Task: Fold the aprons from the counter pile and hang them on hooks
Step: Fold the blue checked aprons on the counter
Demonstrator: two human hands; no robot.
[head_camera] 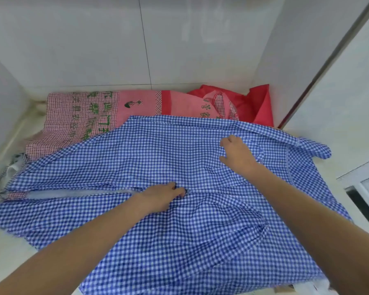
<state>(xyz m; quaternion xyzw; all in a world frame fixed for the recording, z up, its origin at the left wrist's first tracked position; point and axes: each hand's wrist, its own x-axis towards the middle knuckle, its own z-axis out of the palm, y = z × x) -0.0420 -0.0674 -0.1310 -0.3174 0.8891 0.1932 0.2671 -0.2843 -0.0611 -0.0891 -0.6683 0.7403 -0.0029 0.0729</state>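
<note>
Aprons lie heaped at the back of the tabletop [9,248], and the blue apron [158,150] is spread flat over most of it, its near hem hanging past the front edge.

At the left edge a striped cloth [13,173] is bunched half under the blue apron; if the fold drags across it, I judge it could snag and pull the layers askew. The pink apron [73,116] sits along the back left, partly covered, and may shift with any tug. The left hand [162,194] rests mid-cloth with its fingers curled into the fabric, pinching a small gather near a grey strap [77,193]; that strap could get trapped inside the fold. The right hand [237,154] presses farther back and right, knuckles bent, apparently gripping the cloth, though its fingertips are hard to make out. Uneven pulls from the two would likely leave a crooked crease. The overhanging hem could slide the whole piece off the front edge.

The red apron [260,105] in the back right corner is mostly hidden. No hooks are in view, and the front right corner is cut off.
</note>
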